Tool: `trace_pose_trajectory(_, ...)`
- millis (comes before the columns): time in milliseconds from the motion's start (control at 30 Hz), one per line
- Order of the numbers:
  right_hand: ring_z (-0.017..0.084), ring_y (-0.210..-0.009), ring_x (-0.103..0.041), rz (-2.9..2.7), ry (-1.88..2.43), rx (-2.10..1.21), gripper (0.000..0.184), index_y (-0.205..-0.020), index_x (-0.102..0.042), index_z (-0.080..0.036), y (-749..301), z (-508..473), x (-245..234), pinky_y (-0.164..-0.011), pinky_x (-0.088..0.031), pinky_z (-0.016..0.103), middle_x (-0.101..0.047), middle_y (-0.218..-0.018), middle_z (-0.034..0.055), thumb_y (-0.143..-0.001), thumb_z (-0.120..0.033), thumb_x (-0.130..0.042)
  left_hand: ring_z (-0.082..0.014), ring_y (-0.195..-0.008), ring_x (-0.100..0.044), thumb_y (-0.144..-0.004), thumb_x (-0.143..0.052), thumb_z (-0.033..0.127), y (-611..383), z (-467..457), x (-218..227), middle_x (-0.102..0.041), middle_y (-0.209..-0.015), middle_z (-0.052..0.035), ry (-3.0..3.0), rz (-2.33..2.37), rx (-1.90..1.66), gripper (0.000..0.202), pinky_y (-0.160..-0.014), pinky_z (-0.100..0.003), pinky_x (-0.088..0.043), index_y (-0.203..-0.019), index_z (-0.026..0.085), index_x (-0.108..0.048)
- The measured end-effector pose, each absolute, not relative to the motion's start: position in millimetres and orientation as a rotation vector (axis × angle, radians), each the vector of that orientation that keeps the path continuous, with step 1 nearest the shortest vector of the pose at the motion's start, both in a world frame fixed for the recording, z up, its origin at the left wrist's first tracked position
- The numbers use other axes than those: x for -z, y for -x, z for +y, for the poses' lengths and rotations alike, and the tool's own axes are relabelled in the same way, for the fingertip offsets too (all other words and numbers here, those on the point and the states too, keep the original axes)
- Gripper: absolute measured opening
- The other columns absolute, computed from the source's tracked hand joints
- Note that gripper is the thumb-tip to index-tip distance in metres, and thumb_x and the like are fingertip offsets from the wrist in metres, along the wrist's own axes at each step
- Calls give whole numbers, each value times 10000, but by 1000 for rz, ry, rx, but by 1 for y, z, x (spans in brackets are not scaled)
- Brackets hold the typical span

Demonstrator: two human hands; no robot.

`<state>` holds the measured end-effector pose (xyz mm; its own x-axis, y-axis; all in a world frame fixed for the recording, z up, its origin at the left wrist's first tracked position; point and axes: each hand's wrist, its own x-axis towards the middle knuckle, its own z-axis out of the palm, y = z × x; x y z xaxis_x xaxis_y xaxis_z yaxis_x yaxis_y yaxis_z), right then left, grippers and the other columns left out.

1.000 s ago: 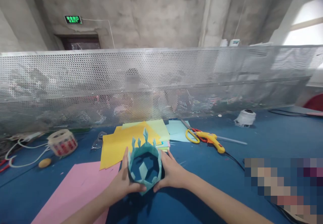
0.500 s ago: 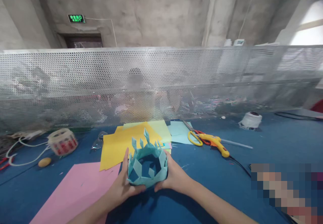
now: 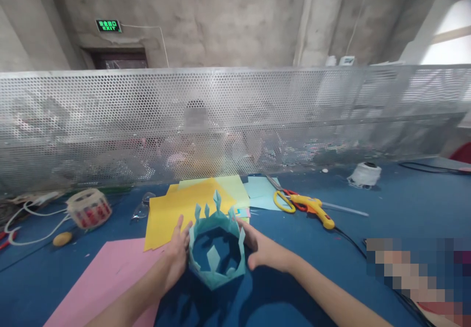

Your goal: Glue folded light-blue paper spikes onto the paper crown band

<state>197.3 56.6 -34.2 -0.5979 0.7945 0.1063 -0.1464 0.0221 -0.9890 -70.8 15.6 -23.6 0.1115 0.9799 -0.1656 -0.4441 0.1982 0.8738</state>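
Left hand (image 3: 175,256) is pressing flat against the left side of a teal paper crown (image 3: 217,253), fingers stretched out rather than curled. Right hand (image 3: 263,251) is cupping the crown's right side, thumb up by the rim, so it's being squeezed between both palms. Crown is sitting low over the blue counter (image 3: 386,204), spikes pointing up. Behind it a yellow sheet (image 3: 176,211) is lying on a paper stack, a pink sheet (image 3: 106,280) is under the left forearm, and scissors (image 3: 283,199) and a glue gun (image 3: 312,209) are lying further right.
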Motion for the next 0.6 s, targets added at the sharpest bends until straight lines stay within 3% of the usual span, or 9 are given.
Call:
trace_pose_trajectory(133,248,-1093,-619,-1264,728,-1829,384,-1286,-566,-188,-189,62,35,-908,-526,481,-591,-1299,97,-958,-385,-598,-233,-1027,-635,-955,-600,413,70,29,16,-602,-1233,-89,-605,983,-1199,374,-861,-444,-553,-1243,178,-560)
trace_pose_trajectory(333,220,-1008,-644,-1026,884,-2063,344,-1227,-593,-174,-181,64,41,-843,-554,434,-626,-1217,84,-955,-385,-604,-185,-925,-651,-950,-626,317,61,36,12,-635,-1142,-67,-609,1092,-895,248,-781,-365,-575,-1149,169,-605)
trace_pose_trajectory(600,219,-1004,-645,-1017,997,-2419,346,-1236,-588,-176,-190,87,46,-834,-559,429,-622,-1222,85,-953,-373,-610,-150,-778,-642,-962,-587,437,59,40,4,-647,-1006,-43,-672,1027,-557,317,-671,-315,-563,-1112,158,-604)
